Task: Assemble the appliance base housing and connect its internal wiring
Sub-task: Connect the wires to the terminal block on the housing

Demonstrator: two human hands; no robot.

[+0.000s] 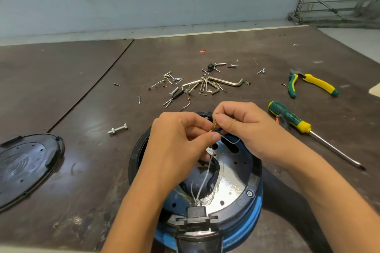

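The round appliance base [236, 189] lies upside down near the table's front edge, with a black rim, blue body and shiny metal plate inside. White wires [202, 181] rise from a black connector block [195, 214] at its near side. Above the base, my left hand [176, 139] and my right hand [242, 127] meet. Between their fingertips they pinch a small brass wire terminal [214, 125] on a thin wire. The black bottom cover [24, 164] lies apart at the left.
A green-yellow screwdriver [296, 121] lies to the right of the base, pliers [308, 84] farther back. Hex keys [218, 84] and several loose screws and bolts are scattered behind my hands. One bolt [117, 129] lies left of the base.
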